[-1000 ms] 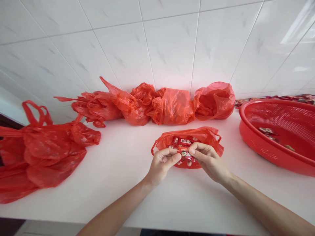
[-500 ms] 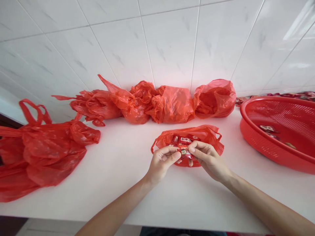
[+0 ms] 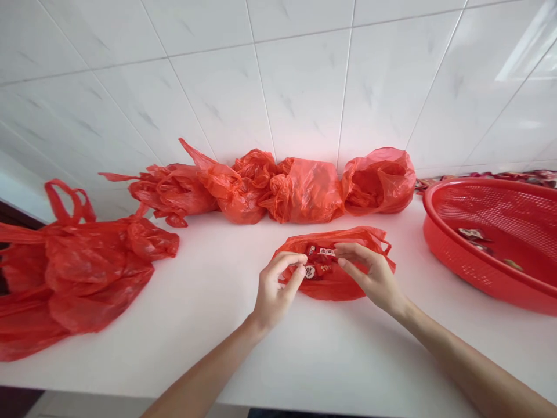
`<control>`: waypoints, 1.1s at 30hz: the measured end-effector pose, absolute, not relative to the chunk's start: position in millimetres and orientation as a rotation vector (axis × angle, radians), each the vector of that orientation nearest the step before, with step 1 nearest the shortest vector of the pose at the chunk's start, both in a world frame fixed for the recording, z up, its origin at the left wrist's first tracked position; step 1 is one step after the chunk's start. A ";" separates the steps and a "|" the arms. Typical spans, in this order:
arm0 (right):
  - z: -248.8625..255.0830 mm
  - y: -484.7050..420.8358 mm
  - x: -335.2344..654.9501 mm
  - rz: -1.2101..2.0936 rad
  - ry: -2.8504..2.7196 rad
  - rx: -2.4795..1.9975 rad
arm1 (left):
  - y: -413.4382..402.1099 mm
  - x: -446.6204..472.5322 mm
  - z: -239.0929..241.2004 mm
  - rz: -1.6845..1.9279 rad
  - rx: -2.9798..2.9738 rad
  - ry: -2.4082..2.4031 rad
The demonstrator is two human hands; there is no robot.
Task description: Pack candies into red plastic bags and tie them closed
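Note:
An open red plastic bag (image 3: 348, 290) lies on the white table, holding several small candies in red wrappers (image 3: 322, 269) with white printed patches. My left hand (image 3: 275, 287) is over the bag's left side, thumb and forefinger curved with a small gap and nothing seen between them. Above the right side is my right hand (image 3: 374, 276), its fingers apart and holding nothing visible. Part of the bag is hidden behind both hands.
Several bunched red plastic bags (image 3: 308, 188) line the tiled wall. A larger red bag (image 3: 96, 267) with upright handles is at left. On the right, a red plastic basket (image 3: 474, 267) contains a few small packets (image 3: 474, 234).
Both hands have let go of the small red-wrapped candy they held between their fingertips and have moved apart. Candies now show in the bag between them. The view has tilted up slightly.

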State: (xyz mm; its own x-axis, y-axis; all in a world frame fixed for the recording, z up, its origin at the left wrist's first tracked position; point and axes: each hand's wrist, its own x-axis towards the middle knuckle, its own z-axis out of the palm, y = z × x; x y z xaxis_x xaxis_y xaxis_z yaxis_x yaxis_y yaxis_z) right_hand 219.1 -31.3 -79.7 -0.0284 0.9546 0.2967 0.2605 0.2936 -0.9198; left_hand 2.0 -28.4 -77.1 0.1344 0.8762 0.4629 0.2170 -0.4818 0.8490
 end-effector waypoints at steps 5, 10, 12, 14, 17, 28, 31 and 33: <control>-72.2 -26.3 236.5 0.279 -1.720 -1.238 | -12.5 -17.8 -79.0 1.351 2.190 1.269; -71.2 -15.0 268.0 -0.024 -1.794 -1.418 | 0.2 -32.1 -90.8 1.028 2.381 1.512; -76.0 -10.7 274.8 0.013 -1.836 -1.478 | 1.2 -32.1 -94.3 0.948 2.382 1.518; -81.5 -8.1 276.1 0.053 -1.885 -1.514 | 0.6 -30.3 -95.9 0.909 2.371 1.494; -88.8 -6.2 273.4 0.074 -1.984 -1.556 | -0.8 -28.3 -95.9 0.877 2.364 1.438; -97.1 -8.2 266.2 0.134 -2.125 -1.538 | -2.9 -27.2 -94.6 0.860 2.340 1.381; -103.6 -6.5 260.9 0.081 -2.161 -1.568 | -3.7 -26.1 -92.5 0.814 2.338 1.373; -108.7 -3.7 260.1 0.094 -2.158 -1.608 | -4.1 -25.9 -91.9 0.786 2.341 1.379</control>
